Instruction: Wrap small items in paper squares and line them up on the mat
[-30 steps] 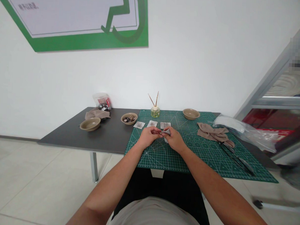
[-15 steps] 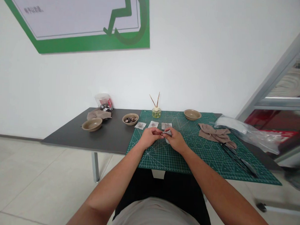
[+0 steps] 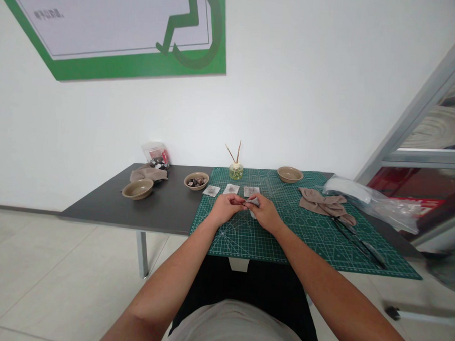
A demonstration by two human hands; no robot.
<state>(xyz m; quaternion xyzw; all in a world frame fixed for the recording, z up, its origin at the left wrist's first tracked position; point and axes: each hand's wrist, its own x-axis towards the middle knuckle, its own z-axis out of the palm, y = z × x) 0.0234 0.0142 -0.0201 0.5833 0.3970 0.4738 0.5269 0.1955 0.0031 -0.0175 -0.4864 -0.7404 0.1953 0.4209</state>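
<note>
My left hand [image 3: 226,207] and my right hand [image 3: 265,212] meet over the green cutting mat [image 3: 303,234], fingers pinched together. Between them they grip a small grey-white sachet [image 3: 251,203]; most of it is hidden by my fingers. Three similar small sachets [image 3: 231,190] lie in a row on the mat just beyond my hands.
A reed diffuser jar [image 3: 235,170] and a tan bowl [image 3: 289,173] stand at the mat's far edge. Beige cloth [image 3: 324,202], dark scissors [image 3: 360,241] and a plastic bag [image 3: 373,199] lie right. On the grey table [image 3: 161,208] left: a bowl of pebbles [image 3: 196,180], another bowl [image 3: 137,188], a jar [image 3: 156,155].
My hands stay pinched on the sachet in the same spot on the mat. Only the camera view shifts slightly.
</note>
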